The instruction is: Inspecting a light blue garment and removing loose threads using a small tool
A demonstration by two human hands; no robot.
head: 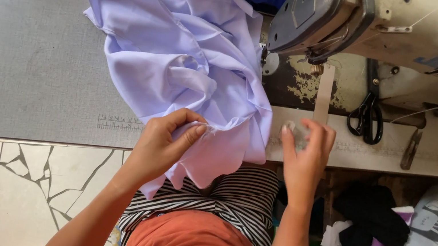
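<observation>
Nearest me, the lilac fabric spills over the table's front edge onto my lap, leaving bare grey table to its left. My left hand pinches a fold of it at that edge, while my right hand holds a small pale object in curled fingertips. Beyond stand scissors and the sewing machine.

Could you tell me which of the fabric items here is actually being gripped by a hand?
The lilac garment on the sewing table; the left hand pinches its edge, unlike the untouched clothes pile.
</observation>
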